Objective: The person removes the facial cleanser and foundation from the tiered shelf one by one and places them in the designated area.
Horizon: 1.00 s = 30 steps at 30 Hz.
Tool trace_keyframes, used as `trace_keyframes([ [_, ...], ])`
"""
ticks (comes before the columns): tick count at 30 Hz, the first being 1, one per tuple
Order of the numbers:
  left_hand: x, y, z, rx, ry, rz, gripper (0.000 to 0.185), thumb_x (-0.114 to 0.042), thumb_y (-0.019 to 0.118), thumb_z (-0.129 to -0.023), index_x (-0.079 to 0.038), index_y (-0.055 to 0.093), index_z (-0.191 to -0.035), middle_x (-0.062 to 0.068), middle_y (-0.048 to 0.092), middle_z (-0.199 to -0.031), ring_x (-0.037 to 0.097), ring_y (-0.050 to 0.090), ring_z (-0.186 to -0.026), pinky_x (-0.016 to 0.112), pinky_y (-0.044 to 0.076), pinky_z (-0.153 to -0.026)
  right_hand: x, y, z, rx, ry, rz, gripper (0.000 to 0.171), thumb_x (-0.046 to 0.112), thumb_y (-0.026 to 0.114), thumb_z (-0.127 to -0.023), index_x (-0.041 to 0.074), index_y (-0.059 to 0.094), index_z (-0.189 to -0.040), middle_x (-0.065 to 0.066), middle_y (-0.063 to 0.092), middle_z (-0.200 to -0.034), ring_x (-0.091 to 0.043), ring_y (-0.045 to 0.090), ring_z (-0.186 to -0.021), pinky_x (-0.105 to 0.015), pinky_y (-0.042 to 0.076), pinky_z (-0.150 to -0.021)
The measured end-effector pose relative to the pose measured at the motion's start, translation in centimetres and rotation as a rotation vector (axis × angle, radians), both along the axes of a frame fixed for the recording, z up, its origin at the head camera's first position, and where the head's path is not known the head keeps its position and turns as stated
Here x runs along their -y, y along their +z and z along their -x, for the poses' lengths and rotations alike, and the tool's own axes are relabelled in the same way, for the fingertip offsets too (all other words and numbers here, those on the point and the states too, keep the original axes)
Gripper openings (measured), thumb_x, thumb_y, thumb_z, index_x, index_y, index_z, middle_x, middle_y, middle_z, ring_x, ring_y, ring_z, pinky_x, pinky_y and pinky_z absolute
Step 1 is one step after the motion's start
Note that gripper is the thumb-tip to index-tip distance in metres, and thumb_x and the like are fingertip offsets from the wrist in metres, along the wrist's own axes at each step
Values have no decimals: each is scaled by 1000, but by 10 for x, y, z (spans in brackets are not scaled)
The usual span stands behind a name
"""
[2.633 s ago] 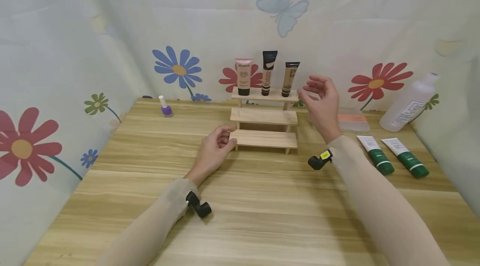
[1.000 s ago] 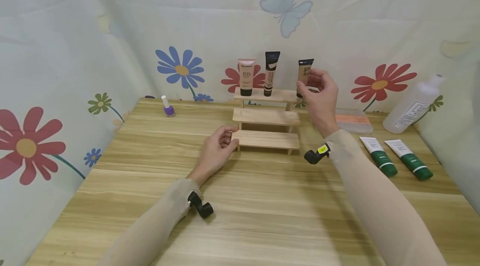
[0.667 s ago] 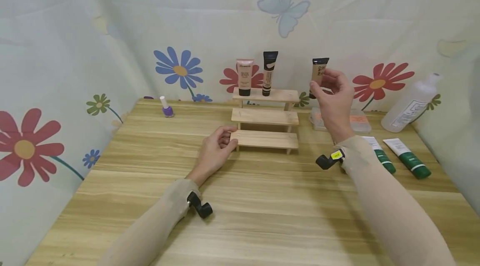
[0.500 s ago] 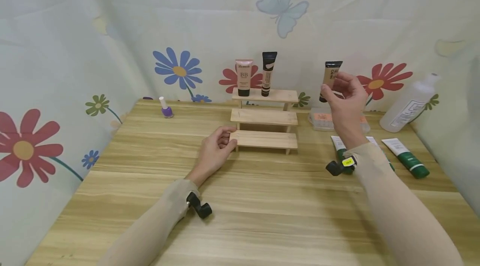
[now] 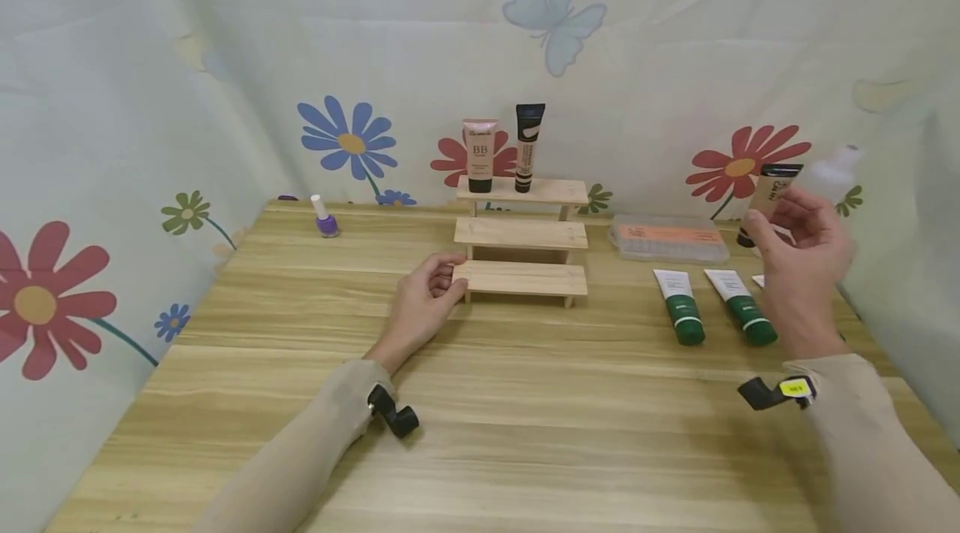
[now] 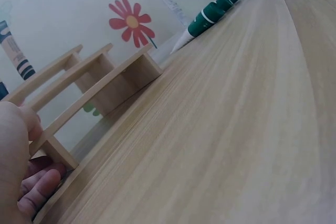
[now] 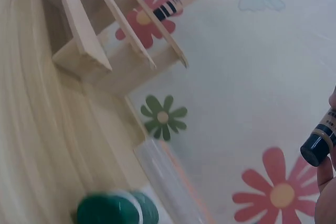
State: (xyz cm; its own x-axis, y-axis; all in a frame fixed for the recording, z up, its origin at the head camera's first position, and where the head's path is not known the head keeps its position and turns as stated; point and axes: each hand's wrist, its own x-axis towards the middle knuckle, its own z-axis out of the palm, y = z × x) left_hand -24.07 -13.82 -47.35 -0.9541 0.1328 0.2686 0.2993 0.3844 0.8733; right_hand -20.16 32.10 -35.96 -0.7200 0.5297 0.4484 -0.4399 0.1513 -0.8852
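Head view showed the right hand [image 5: 798, 266] at the right of the frame pinching a beige squeeze tube with a black cap [image 5: 767, 193], held upright in the air above the wooden table [image 5: 525, 399], well apart from the three-step wooden stand [image 5: 521, 237]. Left hand [image 5: 423, 304], fingers curled, gripped the lowest step's left end. Judged from this, the carry-away step was under way; the next move called for lowering the tube beside the green-and-white tubes [image 5: 678, 308] lying nearby without toppling the clear plastic bottle [image 5: 828, 174].
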Motion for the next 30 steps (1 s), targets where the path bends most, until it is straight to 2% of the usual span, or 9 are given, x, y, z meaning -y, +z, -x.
trace_keyframes([
  [2,0,0,0,-1,-2,0,32,-20,75,-108,-18,73,-139,6,77,-118,19,74,-104,28,61,-87,-11,-2,-12,26,-38,2,43,1,85,-97,8,75,-138,-1,70,-120,-15,65,-109,-16,54,-95],
  [9,1,0,1,-9,-3,4,32,-20,75,-108,-18,73,-139,5,77,-118,18,74,-103,26,61,-86,-38,-11,-48,164,-208,-189,44,3,80,-101,9,73,-144,12,71,-121,-7,64,-107,-9,53,-93],
  [11,1,-1,2,-8,-2,2,31,-20,75,-108,-18,73,-139,5,77,-118,18,74,-104,25,61,-86,-44,-16,-57,185,-225,-212,44,1,79,-101,8,73,-144,13,71,-120,-6,64,-106,-7,52,-92],
  [13,0,-1,1,-5,-2,0,31,-20,75,-108,-18,73,-139,5,77,-118,18,74,-104,25,61,-86,-48,-21,-65,211,-240,-217,44,0,79,-101,8,73,-143,13,70,-118,-5,64,-105,-6,52,-91],
  [20,0,0,0,-4,-1,-8,32,-19,75,-108,-18,73,-140,6,77,-118,19,74,-104,26,61,-86,-63,-40,-86,303,-257,-85,40,-4,80,-98,15,76,-133,13,68,-111,-2,63,-101,-4,50,-90],
  [30,0,-1,0,-9,-4,-9,32,-20,75,-108,-17,73,-139,6,76,-118,20,73,-104,26,60,-86,-78,-71,-117,402,-323,-121,43,-3,79,-99,23,75,-133,20,65,-109,3,60,-100,-1,47,-85],
])
